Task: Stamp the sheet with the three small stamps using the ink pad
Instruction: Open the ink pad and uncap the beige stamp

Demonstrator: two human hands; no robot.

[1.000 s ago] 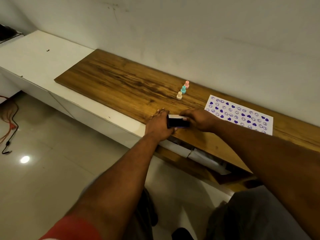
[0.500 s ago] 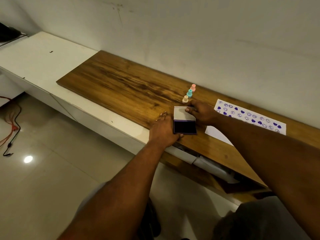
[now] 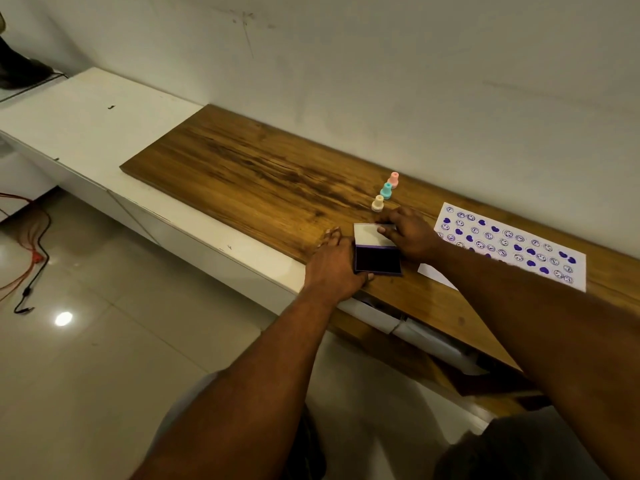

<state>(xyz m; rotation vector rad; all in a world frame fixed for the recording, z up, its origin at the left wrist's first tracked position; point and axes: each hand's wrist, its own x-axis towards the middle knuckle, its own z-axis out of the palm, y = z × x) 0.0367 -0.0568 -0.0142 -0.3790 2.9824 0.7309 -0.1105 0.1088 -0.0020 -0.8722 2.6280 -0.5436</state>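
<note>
While the ink pad (image 3: 377, 259) lies open right of the frame's centre, near the front edge of the wooden surface (image 3: 249, 168), both hands rest on it. The left hand (image 3: 334, 268) presses against the left side of the dark pad tray, its fingers (image 3: 330, 235) stretched flat and loosely spread, gripping nothing that can be made out. The right hand (image 3: 410, 233) lies over the pale, folded-back lid (image 3: 369, 234), fingers extended and flat on its right part, pinning it down rather than closed around it. Just above the lid, three small stamps stand upright in a short diagonal row: a cream stamp (image 3: 377, 204) nearest, a teal stamp (image 3: 385, 191) in the middle, a pink stamp (image 3: 393, 179) farthest. The sheet (image 3: 512, 245), at the right of the frame, is covered in purple prints, the right forearm crossing its lower corner.
</note>
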